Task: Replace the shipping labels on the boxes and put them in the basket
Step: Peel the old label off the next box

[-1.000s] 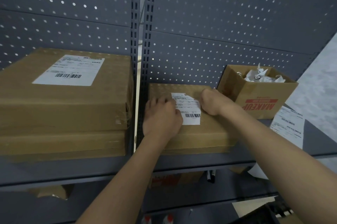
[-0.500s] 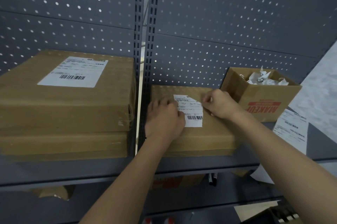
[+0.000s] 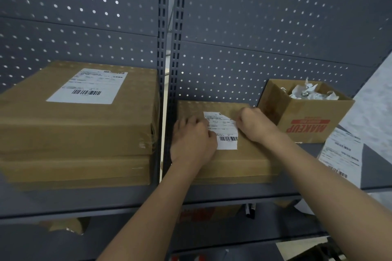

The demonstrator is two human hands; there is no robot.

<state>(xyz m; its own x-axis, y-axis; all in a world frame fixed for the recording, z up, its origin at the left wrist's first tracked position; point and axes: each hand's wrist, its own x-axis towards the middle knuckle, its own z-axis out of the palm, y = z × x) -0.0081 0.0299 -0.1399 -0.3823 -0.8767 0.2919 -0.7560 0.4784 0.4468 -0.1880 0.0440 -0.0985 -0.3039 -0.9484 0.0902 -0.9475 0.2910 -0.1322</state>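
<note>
Between the hands, the label (image 3: 227, 133) is pressed by the flat left hand (image 3: 192, 141) and pinched by the right hand (image 3: 254, 127).

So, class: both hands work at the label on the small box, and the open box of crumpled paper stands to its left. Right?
No. In the head view the open box stands to the right of the small box, not the left. The left hand and right hand do work at the label.

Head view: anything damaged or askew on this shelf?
The label on the middle box has its top-right corner lifted or torn, at the right hand. A loose label sheet lies askew on the shelf; the MAKEUP box print reads upside down.
</note>
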